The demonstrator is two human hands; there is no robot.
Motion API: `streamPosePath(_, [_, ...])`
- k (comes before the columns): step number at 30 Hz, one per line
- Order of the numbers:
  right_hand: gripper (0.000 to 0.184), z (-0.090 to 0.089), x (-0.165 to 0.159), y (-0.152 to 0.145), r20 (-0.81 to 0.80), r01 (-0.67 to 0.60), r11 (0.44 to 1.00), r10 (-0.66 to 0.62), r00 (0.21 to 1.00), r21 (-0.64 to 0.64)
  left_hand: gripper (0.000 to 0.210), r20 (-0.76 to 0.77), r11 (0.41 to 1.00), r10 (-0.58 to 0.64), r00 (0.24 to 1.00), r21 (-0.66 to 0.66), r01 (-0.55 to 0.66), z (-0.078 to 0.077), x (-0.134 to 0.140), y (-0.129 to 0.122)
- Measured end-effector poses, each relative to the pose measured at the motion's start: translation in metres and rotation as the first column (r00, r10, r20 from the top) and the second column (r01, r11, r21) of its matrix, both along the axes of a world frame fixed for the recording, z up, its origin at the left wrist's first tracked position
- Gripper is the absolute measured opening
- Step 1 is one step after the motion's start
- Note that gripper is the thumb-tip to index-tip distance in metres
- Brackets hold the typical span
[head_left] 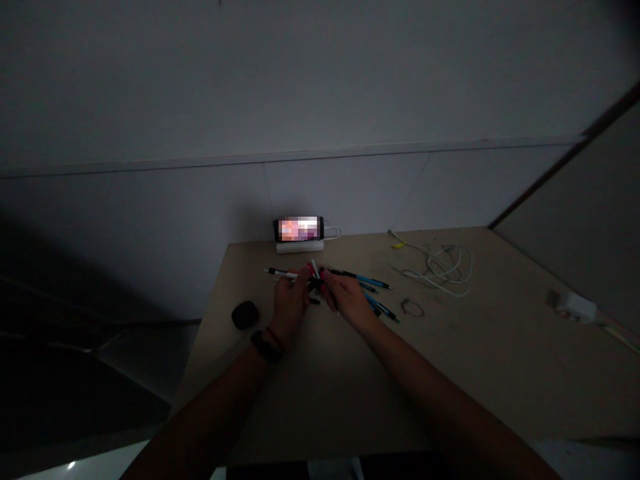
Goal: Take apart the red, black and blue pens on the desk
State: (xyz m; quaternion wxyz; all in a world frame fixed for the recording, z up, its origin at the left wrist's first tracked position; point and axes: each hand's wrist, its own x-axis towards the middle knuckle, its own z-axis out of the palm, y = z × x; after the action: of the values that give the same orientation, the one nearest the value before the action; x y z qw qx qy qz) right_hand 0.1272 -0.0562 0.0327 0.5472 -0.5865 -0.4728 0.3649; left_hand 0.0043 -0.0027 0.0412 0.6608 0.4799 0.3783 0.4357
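Observation:
My left hand, with a dark band on its wrist, is closed around a white-and-black pen that points out to the left. Close against it, my right hand has its fingers pinched together near the pen's inner end. What lies between those fingers is too dark to make out. Several blue-and-black pens lie on the table just right of and partly behind my right hand. Beyond both hands, a short white piece and something pink-red show, partly hidden by the fingers.
A lit phone leans on a white block by the wall. Left on the table is a rounded black case. To the right are a tangled white cable, a small loop and a white plug.

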Motion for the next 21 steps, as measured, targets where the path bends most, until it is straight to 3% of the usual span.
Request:
streamPosePath(7, [0.053, -0.001, -0.001, 0.000, -0.054, 0.052, 0.996, -0.048, 0.997, 0.077, 0.055, -0.004, 0.999, 0.031, 1.000, -0.036, -0.031, 0.004, 0.001, 0.001])
streamPosePath(15, [0.043, -0.005, 0.000, 0.003, -0.131, 0.133, 0.988, -0.122, 0.984, 0.073, 0.058, 0.014, 0.994, 0.097, 0.995, -0.053, -0.096, 0.004, -0.002, 0.006])
streamPosePath(18, [0.039, -0.011, 0.004, 0.004, -0.029, 0.135, 0.989, -0.133, 0.991, 0.066, 0.055, 0.045, 0.990, 0.121, 0.992, -0.075, -0.117, 0.003, -0.003, 0.010])
streamPosePath(21, [0.026, -0.015, 0.008, 0.005, 0.252, 0.103, 0.989, -0.126, 0.959, 0.102, 0.054, 0.076, 0.987, 0.130, 0.989, -0.105, -0.122, 0.003, -0.004, 0.012])
